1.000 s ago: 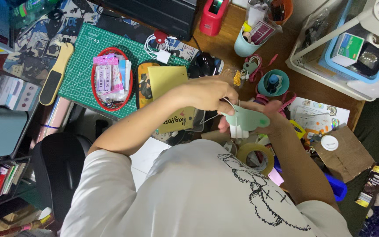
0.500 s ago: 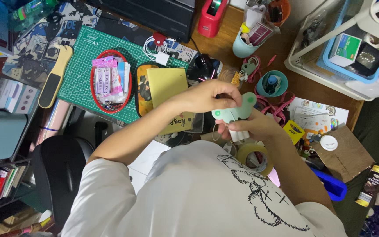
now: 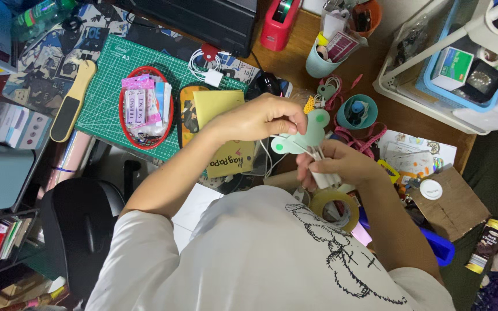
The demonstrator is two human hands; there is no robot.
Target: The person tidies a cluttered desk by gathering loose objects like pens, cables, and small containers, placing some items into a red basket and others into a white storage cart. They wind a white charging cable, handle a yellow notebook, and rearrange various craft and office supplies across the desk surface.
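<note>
My left hand (image 3: 266, 118) pinches a pale green paper cutout (image 3: 301, 137); my right hand (image 3: 338, 164) grips white sticks (image 3: 321, 173) just below it, above a tape roll (image 3: 334, 208).

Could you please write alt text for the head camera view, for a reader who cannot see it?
Seen from above, a person in a white shirt holds a mint-green paper cutout between the left hand and right hand over a cluttered desk with a green cutting mat and tape roll.

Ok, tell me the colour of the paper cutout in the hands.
Pale mint green with darker green dots, the paper cutout; head view.
</note>
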